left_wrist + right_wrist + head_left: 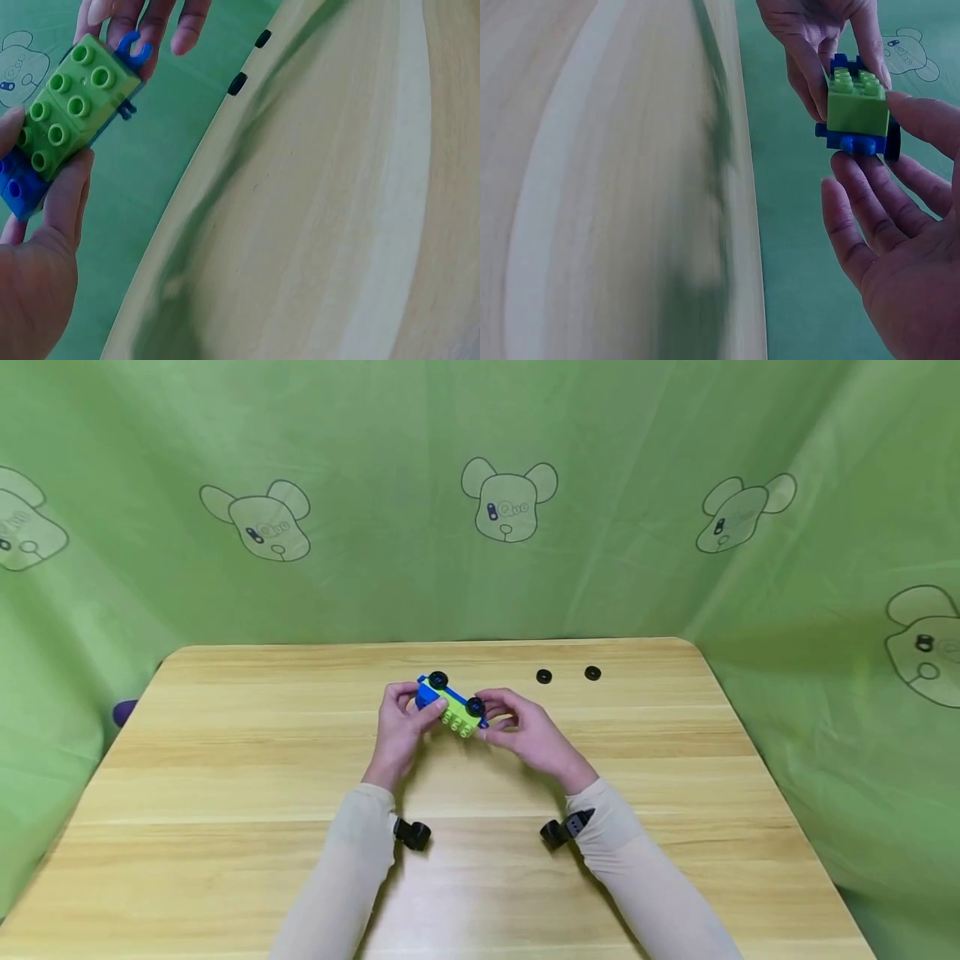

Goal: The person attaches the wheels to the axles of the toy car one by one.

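Note:
A toy car (459,712) of green studded building blocks on a blue base is held above the table, tilted. Two black wheels sit on one side of it, one of them a wheel (476,707) by the right fingertips. On the other side a bare blue axle end (127,110) sticks out. My left hand (399,727) grips the blue rear end, thumb along the green block's side. With the thumb at the block's edge and fingertips under the base, my right hand (528,729) holds the end with the blue hook (135,49).
Two loose black rings, a left one (543,677) and a right one (592,673), lie near the far edge of the wooden table (247,760). A green curtain (390,577) hangs behind and at both sides. Something purple (123,712) shows past the left edge.

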`<state>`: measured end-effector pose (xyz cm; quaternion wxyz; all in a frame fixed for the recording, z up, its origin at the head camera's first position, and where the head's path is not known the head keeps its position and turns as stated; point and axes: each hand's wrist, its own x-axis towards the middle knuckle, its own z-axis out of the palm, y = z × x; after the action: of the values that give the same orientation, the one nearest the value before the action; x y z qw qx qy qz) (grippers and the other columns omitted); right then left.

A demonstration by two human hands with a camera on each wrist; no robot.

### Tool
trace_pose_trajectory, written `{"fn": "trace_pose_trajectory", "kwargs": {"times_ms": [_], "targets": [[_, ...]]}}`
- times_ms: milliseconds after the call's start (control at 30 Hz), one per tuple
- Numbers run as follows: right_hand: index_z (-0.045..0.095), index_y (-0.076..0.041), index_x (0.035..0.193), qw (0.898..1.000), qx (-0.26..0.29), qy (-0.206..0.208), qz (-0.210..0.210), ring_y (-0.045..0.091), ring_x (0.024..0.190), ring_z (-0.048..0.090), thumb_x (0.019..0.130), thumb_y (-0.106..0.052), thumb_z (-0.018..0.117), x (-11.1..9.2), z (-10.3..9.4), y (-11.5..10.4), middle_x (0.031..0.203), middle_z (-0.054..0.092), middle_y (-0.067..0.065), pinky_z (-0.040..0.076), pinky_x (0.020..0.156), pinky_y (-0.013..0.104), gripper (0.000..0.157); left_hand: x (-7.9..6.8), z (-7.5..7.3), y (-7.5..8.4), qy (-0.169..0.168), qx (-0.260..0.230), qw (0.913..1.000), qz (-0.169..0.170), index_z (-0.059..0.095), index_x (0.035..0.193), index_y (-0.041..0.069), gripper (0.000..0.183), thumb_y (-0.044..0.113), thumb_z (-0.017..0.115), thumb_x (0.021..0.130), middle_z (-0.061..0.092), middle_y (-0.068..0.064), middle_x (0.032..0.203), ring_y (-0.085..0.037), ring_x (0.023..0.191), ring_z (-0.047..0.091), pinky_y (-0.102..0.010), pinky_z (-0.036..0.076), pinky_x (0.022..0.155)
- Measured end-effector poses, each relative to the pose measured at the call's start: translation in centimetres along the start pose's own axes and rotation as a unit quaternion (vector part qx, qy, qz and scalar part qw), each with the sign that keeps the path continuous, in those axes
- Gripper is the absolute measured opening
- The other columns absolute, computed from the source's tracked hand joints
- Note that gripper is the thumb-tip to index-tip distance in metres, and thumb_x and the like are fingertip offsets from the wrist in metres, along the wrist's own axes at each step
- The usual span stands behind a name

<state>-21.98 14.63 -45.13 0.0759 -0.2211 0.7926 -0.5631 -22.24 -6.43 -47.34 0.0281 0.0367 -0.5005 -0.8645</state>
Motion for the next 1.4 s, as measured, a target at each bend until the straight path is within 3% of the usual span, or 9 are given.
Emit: {"fn": "trace_pose_trajectory", "kwargs": {"times_ms": [300, 567, 667, 833, 1067, 1233, 1400], "targets": [[0.047, 0.006, 0.137, 1.0, 0.006, 0.014, 0.027, 0.038, 0.108, 0.057, 0.084, 0.002, 0.074, 0.4, 0.5, -0.2, 0.119, 0.058, 0.024, 0.049, 0.095, 0.047, 0.059, -0.1, 0.2, -0.6, 0.021, 0.016, 0.9994, -0.02, 0.038, 0.115, 0.002, 0.048, -0.014, 0.07, 0.083, 0.05, -0.016, 0.121, -0.023, 0.099, 0.065, -0.032, 0.057, 0.083], [0.048, 0.011, 0.133, 0.999, -0.01, 0.023, 0.023, 0.037, 0.106, 0.058, 0.085, 0.004, 0.071, -0.3, 0.6, -3.6, 0.117, 0.059, 0.024, 0.049, 0.095, 0.048, 0.053, -0.3, 0.3, -0.1, 0.023, 0.018, 0.9995, -0.015, 0.038, 0.115, 0.001, 0.043, -0.008, 0.07, 0.086, 0.05, -0.016, 0.117, -0.021, 0.093, 0.066, -0.034, 0.058, 0.081], [0.049, 0.011, 0.133, 0.999, -0.006, 0.03, 0.027, 0.037, 0.107, 0.058, 0.085, 0.003, 0.072, 0.0, 0.5, -3.3, 0.117, 0.059, 0.025, 0.05, 0.096, 0.046, 0.054, -0.3, 0.2, 0.2, 0.019, 0.01, 0.9997, -0.01, 0.039, 0.114, 0.0, 0.04, -0.006, 0.068, 0.088, 0.05, -0.016, 0.113, -0.019, 0.09, 0.065, -0.034, 0.058, 0.082], [0.049, 0.006, 0.136, 0.998, 0.009, 0.046, 0.04, 0.034, 0.108, 0.059, 0.087, -0.001, 0.072, 0.6, 0.4, -0.9, 0.119, 0.06, 0.022, 0.05, 0.096, 0.04, 0.055, -0.3, -0.1, 0.2, 0.017, 0.0, 0.9999, -0.002, 0.039, 0.117, -0.002, 0.045, -0.013, 0.068, 0.084, 0.051, -0.015, 0.114, -0.016, 0.09, 0.063, -0.028, 0.057, 0.081], [0.059, -0.002, 0.129, 0.997, 0.024, 0.065, 0.018, 0.027, 0.106, 0.06, 0.089, -0.006, 0.072, 0.8, 0.4, 0.1, 0.116, 0.063, 0.015, 0.053, 0.09, 0.033, 0.042, -0.2, -0.6, 0.1, -0.002, 0.08, 0.9965, 0.024, 0.034, 0.141, 0.003, 0.072, -0.013, 0.072, 0.081, 0.049, -0.017, 0.127, -0.018, 0.092, 0.057, -0.021, 0.053, 0.077], [0.061, -0.004, 0.126, 0.997, 0.027, 0.068, 0.01, 0.026, 0.105, 0.059, 0.089, -0.004, 0.07, 0.9, 0.2, 0.0, 0.114, 0.063, 0.013, 0.054, 0.088, 0.032, 0.038, -0.3, -0.7, 0.5, -0.033, 0.114, 0.9924, 0.034, 0.043, 0.139, 0.002, 0.068, -0.016, 0.07, 0.079, 0.049, -0.016, 0.13, -0.021, 0.097, 0.058, -0.023, 0.053, 0.08], [0.061, -0.002, 0.126, 0.997, 0.039, 0.066, 0.014, 0.028, 0.105, 0.058, 0.089, -0.003, 0.07, 1.1, 0.0, -0.1, 0.114, 0.062, 0.015, 0.053, 0.09, 0.035, 0.038, -0.4, -0.7, 0.8, -0.041, 0.13, 0.9904, 0.026, 0.049, 0.133, -0.002, 0.062, -0.019, 0.07, 0.077, 0.053, -0.017, 0.124, -0.02, 0.097, 0.061, -0.025, 0.054, 0.084]]}}
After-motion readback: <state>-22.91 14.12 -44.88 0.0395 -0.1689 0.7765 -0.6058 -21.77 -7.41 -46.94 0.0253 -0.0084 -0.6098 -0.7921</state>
